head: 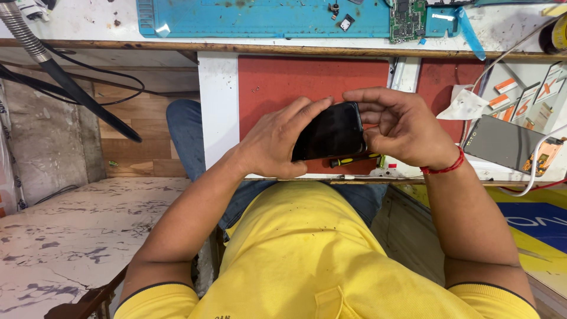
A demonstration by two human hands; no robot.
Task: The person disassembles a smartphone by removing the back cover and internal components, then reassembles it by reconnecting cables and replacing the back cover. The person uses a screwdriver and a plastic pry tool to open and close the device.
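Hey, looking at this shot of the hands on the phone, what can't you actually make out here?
- Phone, head view: its left end and lower edge sit under the left hand; the right hand covers the right end.
- Screwdriver: its tip is hidden under the right hand.
- Circuit board: cut off by the top edge, parts too small to tell.
- Grey slab at right: partly covered by a white cable.

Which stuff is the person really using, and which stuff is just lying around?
In use:
- black phone, held between left hand and right hand

Just lying about:
- screwdriver on the red mat
- green circuit board on the blue mat
- grey phone
- crumpled tissue
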